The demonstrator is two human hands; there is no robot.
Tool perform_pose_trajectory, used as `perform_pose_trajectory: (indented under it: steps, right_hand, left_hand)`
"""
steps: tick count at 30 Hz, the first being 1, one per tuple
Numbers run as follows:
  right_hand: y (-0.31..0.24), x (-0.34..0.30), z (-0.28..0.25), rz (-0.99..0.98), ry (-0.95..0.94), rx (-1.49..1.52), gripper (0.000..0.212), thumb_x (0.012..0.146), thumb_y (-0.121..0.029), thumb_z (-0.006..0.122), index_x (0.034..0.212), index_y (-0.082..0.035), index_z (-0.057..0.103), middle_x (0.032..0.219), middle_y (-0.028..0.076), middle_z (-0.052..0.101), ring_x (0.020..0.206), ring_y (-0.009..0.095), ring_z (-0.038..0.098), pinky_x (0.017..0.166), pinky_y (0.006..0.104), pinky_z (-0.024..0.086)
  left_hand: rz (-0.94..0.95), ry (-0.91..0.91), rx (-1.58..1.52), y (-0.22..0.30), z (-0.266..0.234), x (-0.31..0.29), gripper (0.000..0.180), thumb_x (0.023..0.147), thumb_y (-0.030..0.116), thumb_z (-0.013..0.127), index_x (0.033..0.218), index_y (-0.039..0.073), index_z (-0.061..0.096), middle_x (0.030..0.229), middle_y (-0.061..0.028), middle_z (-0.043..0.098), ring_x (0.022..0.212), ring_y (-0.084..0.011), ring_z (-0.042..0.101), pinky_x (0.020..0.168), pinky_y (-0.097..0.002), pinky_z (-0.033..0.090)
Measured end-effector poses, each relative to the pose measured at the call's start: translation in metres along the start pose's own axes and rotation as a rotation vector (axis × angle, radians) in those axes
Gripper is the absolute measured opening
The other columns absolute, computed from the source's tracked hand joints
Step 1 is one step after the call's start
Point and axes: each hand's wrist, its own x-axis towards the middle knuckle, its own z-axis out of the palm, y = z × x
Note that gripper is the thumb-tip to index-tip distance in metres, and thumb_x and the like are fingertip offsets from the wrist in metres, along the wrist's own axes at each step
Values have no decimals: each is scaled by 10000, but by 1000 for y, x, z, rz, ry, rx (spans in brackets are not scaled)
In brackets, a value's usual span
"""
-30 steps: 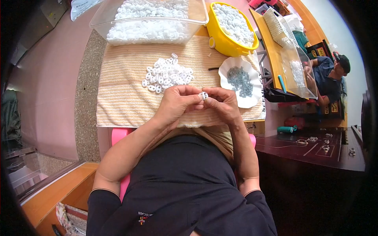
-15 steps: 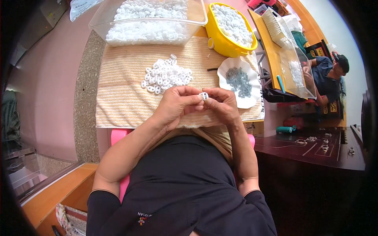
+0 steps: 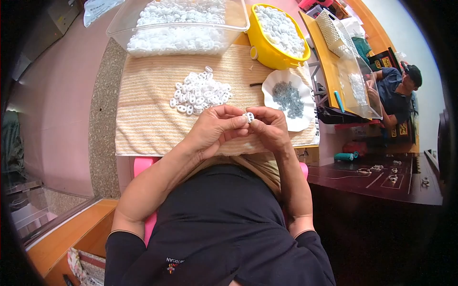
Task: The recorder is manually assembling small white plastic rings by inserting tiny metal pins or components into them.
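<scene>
A small white oval plastic piece with holes (image 3: 249, 117) is pinched between the fingertips of both hands, above the near part of the towel. My left hand (image 3: 219, 125) grips it from the left with thumb and forefinger; my right hand (image 3: 270, 125) closes on it from the right. Fingertips cover parts of the piece. Beyond my left hand lies a heap of similar white two-holed pieces (image 3: 198, 91). To the right of my right hand, a white scalloped dish (image 3: 299, 125) holds many small grey, clear-looking parts (image 3: 288, 100), too small to name.
A striped towel (image 3: 148, 105) covers the table. Behind stand a clear bin (image 3: 176, 40) of white pieces and a yellow basin (image 3: 267, 53) of white pieces. A short black stick (image 3: 256, 84) lies beside the dish. At the right, another person (image 3: 393, 88) sits by a clear bin.
Both hands stay nearly in place on the white piece, which has turned slightly between the fingertips. The table's contents appear shifted slightly left in the view.
</scene>
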Motion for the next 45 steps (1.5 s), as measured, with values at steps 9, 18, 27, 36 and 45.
perform_pose_trajectory:
  steps: [9,18,27,36,45]
  right_hand:
    - [-2,0,2,-62,-37,21,266,878,-17,651,1133,50,611,981,113,679,847,159,669,767,273,563]
    - [-11,-1,9,-79,-32,-42,276,843,-54,701,1097,38,642,956,47,599,858,114,588,756,215,484]
    - [-14,-2,12,-139,-100,-73,243,838,-7,687,1068,58,645,902,55,612,809,117,606,709,232,493]
    - [-12,-3,7,-153,-88,-174,233,824,-1,702,1052,29,665,850,20,577,754,73,545,660,207,448]
    - [-19,-1,19,-81,-60,-109,194,845,-7,688,1028,33,636,861,7,561,800,73,565,699,211,476]
  left_hand:
    - [-31,-53,-51,0,1,-1,90,879,71,671,914,22,605,891,-69,652,797,-133,652,735,-249,585]
    - [-31,-105,-46,0,4,-4,99,890,101,667,902,33,596,869,-64,647,787,-135,653,738,-249,584]
    - [-16,-145,-65,-3,4,-6,107,886,102,673,891,25,599,882,-87,662,783,-156,663,734,-254,577]
    - [25,-134,-43,-7,7,-7,99,885,101,672,871,27,607,875,-94,670,775,-157,661,729,-257,569]
    - [29,-89,-80,-8,7,-5,105,879,98,680,889,15,617,889,-94,670,793,-154,661,736,-258,574]
